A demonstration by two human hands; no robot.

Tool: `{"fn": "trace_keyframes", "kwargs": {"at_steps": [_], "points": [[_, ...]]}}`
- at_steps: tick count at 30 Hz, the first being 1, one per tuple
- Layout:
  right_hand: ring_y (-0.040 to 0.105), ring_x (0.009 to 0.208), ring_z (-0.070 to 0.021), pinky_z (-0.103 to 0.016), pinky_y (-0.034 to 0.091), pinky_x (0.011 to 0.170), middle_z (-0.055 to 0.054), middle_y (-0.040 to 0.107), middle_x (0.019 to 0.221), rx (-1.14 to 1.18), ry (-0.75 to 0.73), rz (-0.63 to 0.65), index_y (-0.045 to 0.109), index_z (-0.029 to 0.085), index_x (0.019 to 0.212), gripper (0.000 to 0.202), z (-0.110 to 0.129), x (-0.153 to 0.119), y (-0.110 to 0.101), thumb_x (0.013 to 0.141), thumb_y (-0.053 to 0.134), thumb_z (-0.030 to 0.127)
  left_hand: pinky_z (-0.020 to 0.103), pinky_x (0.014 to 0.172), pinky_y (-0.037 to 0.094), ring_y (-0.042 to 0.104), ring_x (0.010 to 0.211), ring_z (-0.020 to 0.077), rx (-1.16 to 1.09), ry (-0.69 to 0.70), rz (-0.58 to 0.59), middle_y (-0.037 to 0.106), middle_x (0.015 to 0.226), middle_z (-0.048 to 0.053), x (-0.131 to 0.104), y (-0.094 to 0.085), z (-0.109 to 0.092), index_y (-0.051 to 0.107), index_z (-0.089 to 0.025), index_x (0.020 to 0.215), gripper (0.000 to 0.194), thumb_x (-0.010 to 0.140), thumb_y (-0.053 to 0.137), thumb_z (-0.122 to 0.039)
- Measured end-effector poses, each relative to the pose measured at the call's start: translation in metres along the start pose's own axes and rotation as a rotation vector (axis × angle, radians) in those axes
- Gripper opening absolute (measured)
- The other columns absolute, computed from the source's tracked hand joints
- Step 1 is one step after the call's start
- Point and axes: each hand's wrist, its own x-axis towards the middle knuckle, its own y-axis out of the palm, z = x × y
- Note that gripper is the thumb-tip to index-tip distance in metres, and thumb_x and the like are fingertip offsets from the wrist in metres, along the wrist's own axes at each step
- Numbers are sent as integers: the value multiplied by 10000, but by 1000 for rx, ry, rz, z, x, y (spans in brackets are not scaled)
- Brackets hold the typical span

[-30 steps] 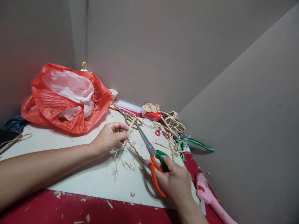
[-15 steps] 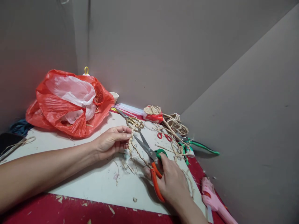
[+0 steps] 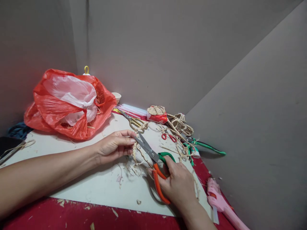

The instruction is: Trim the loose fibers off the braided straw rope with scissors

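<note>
Pinched between the fingers and thumb of my left hand [image 3: 117,145] is a braided straw cord [image 3: 134,152], whose loose strands hang over the white board. My right hand [image 3: 178,182] is closed around scissors [image 3: 153,155] with one orange and one green handle. Their blades are slightly apart and point up-left, with the tips at the cord beside my left thumb. Part of the braid runs down behind the blades toward my right fingers.
A red plastic bag [image 3: 59,110] stands at the back left. Gold-handled scissors [image 3: 134,122], straw coils [image 3: 179,126], green-handled pliers [image 3: 208,147] and a pink glue gun [image 3: 220,201] lie around the white board [image 3: 96,188]. Grey walls enclose the back and right.
The scissors have moved slightly up and left, and their blades have closed somewhat near the cord. My left hand keeps its pinch. The view has shifted a little.
</note>
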Motion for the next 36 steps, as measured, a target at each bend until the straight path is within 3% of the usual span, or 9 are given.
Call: {"fn": "trace_keyframes", "kwargs": {"at_steps": [7, 18, 30, 36], "points": [[506, 480, -165, -248, 289, 508, 26, 479, 452, -52, -12, -95, 541, 221, 688, 268, 1, -2, 3, 756, 524, 479, 205, 643, 433, 541, 605, 69, 16, -17, 10, 584, 716, 18, 2, -2, 0, 592, -110, 850, 98, 762, 616, -74], [498, 456, -154, -246, 290, 499, 19, 494, 441, -39, -47, -128, 569, 210, 669, 274, -1, -4, 2, 766, 528, 462, 207, 637, 444, 549, 599, 69, 8, -13, -36, 602, 729, 33, 2, 0, -1, 602, -100, 888, 133, 764, 597, -53], [532, 456, -173, -250, 271, 474, 13, 544, 479, -38, -21, 14, 567, 213, 776, 264, 3, -2, -3, 777, 499, 468, 208, 624, 440, 549, 596, 72, 30, -6, 31, 577, 674, 2, 5, -5, 1, 580, -111, 841, 95, 764, 626, -80], [541, 475, -181, -249, 285, 475, 11, 557, 508, 4, 14, 99, 546, 222, 783, 258, 3, -1, -5, 776, 510, 477, 197, 601, 446, 557, 571, 70, 63, 26, 6, 598, 651, 6, 3, -4, 0, 567, -118, 800, 112, 740, 660, -100]]}}
